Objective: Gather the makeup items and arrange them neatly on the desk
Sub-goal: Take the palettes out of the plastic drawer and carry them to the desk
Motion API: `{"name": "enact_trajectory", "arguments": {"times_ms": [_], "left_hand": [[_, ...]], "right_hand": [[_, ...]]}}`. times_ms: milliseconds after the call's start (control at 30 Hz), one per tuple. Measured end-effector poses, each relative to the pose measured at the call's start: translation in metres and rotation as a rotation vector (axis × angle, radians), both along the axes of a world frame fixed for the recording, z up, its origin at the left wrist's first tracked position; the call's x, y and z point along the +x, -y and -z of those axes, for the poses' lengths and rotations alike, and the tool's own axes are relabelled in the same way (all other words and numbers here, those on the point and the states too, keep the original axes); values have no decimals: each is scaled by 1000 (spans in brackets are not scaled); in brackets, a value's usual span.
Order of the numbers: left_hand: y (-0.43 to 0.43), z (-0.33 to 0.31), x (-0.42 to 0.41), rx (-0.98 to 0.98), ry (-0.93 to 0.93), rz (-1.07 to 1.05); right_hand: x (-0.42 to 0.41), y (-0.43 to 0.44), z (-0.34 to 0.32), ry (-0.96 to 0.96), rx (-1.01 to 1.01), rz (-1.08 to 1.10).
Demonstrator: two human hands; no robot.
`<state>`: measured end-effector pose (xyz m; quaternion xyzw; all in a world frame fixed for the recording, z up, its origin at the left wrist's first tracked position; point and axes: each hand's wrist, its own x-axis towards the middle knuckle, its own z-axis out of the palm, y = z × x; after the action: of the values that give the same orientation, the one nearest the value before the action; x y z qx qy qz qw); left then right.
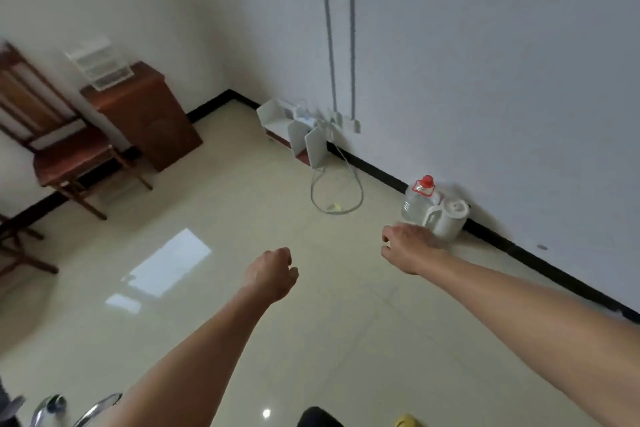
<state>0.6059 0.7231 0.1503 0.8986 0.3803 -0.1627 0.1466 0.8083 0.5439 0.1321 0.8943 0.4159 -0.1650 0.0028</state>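
left hand [273, 274] curled to a fist with nothing seen in it; right hand [405, 246] loosely curled, empty, over the tiled floor [242, 218]. no makeup items in view. step, apparently: searching. next: locate them, perhaps by the clear drawer organiser [100, 66].

Open floor [242, 204] ahead, kettle [448, 218] by wall [485, 80]

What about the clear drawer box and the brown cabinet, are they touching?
Touching. The head view shows the clear drawer box standing directly on top of the brown cabinet.
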Motion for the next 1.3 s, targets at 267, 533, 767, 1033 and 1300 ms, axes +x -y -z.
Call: {"name": "enact_trajectory", "arguments": {"times_ms": [267,533,767,1033,1300], "left_hand": [[-152,28,-44,-18,-63,-315],[-355,19,-16,-11,3,-378],[-499,11,16,-2,25,-381],[-692,28,52,26,5,-464],[-873,12,64,22,39,-668]], "right_hand": [[6,-223,20,-7,-25,-334],[33,-445,4,-5,12,-348],[53,-605,-2,-40,13,-401],[102,-823,26,-23,-10,-516],[134,-1060,4,38,-20,-690]]}}
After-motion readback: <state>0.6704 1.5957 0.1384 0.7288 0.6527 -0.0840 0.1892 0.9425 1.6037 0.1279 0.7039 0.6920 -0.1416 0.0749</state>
